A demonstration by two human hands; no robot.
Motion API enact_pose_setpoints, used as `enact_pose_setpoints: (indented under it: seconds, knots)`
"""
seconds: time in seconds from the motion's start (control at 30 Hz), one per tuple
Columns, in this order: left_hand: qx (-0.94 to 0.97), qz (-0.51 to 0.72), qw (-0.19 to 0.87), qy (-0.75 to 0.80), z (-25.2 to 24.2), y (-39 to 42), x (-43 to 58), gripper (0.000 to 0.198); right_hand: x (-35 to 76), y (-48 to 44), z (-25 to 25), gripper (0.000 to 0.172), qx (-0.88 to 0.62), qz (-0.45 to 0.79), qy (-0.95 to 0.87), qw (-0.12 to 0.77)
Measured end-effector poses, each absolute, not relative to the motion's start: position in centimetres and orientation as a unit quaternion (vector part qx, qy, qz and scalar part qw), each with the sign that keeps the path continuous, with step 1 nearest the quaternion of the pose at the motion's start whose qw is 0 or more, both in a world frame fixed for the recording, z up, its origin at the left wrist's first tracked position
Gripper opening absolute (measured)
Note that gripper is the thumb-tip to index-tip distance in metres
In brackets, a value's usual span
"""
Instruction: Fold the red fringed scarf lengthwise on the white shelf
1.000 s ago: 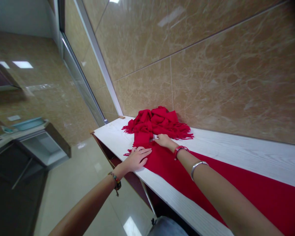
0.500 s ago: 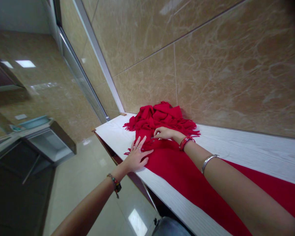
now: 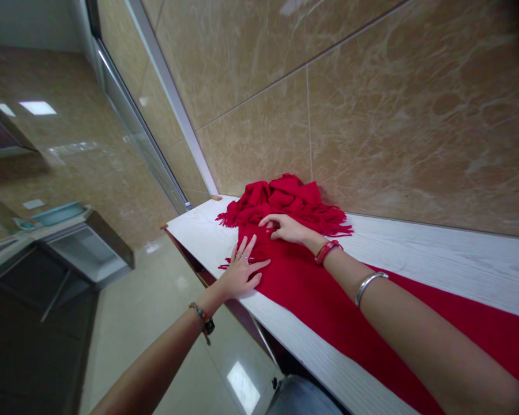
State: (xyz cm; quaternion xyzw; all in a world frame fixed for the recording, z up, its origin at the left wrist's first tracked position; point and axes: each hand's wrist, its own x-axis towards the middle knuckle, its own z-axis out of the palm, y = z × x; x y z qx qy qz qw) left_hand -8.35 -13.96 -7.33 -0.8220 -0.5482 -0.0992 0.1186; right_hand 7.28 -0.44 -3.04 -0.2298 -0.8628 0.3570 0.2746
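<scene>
A long red scarf [image 3: 328,300] lies flat along a white wooden shelf [image 3: 436,265]. More red scarves with fringes sit bunched in a pile [image 3: 285,202] against the wall at the far end. My left hand [image 3: 240,271] rests flat on the scarf's near edge, fingers spread. My right hand [image 3: 285,227] lies on the scarf just before the pile, fingers curled with the fingertips touching the cloth. A beaded bracelet is on my left wrist; a red band and a silver bangle are on my right arm.
A tan marble wall [image 3: 372,115] rises right behind the shelf. A metal-framed glass panel [image 3: 147,132] runs off to the left. Lower left, a counter holds a light blue basin [image 3: 56,213]. Below the shelf is a glossy tiled floor [image 3: 155,323].
My right hand has slid left across the scarf toward the pile and curled its fingers. My left hand has spread its fingers and stayed at the near edge.
</scene>
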Motion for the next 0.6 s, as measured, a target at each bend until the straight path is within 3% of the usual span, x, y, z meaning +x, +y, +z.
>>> enact_pose_setpoints:
  seconds: [0.1, 0.27, 0.4, 0.5, 0.6]
  knots:
    - [-0.821, -0.101, 0.118, -0.550, -7.4, -13.9, -8.4, 0.045, 7.0, -0.2, -3.4, 0.043, -0.199, 0.389, -0.840, 0.321]
    - [-0.817, -0.089, 0.111, -0.559, -7.3, -14.0, -8.4, 0.045, 6.7, 0.7, -5.3, 0.044, -0.307, 0.210, -0.857, 0.356]
    - [-0.823, -0.052, 0.091, -0.559, -7.2, -13.9, -8.3, 0.046, 7.3, 0.1, -6.9, 0.047, -0.357, 0.159, -0.847, 0.359]
    - [-0.825, -0.031, 0.063, -0.560, -7.2, -13.7, -8.3, 0.046, 8.6, -1.6, -7.9, 0.043, -0.339, 0.101, -0.876, 0.327]
    - [-0.825, -0.036, 0.052, -0.562, -7.2, -13.7, -8.3, 0.046, 10.3, -3.6, -8.7, 0.047, -0.306, 0.064, -0.925, 0.217]
